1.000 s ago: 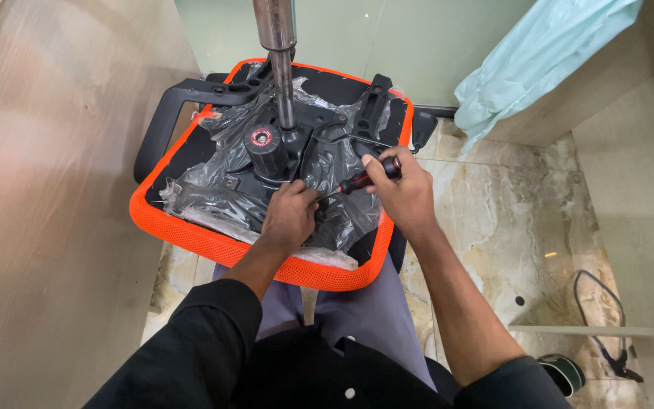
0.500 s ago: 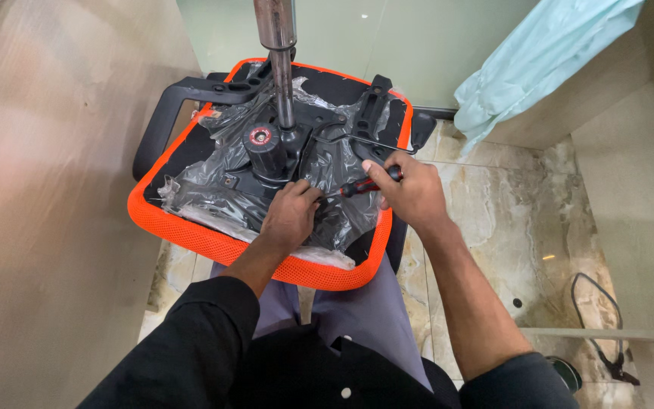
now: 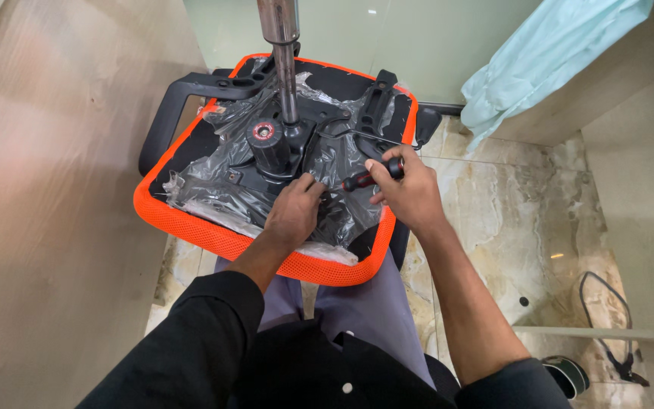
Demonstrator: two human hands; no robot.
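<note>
An upturned office chair seat (image 3: 191,227) with an orange mesh rim lies across my lap, its black underside wrapped in clear plastic film (image 3: 213,178). A chrome gas-lift column (image 3: 285,60) rises from the black tilt mechanism (image 3: 270,148) at its centre. My right hand (image 3: 410,193) is shut on a black-and-red handled screwdriver (image 3: 372,176), its tip pointing left toward the mechanism. My left hand (image 3: 295,212) rests on the plastic just below the mechanism, fingertips by the screwdriver's tip.
A black armrest (image 3: 164,113) juts out at the seat's left. A wooden panel (image 3: 47,189) stands close on the left. Marble floor (image 3: 509,227) lies to the right, with a light blue cloth (image 3: 539,60) at the back and a black cable (image 3: 607,318).
My right hand has drawn back slightly to the right with the screwdriver, tilting its handle up. My left hand has stayed on the plastic near the mechanism.
</note>
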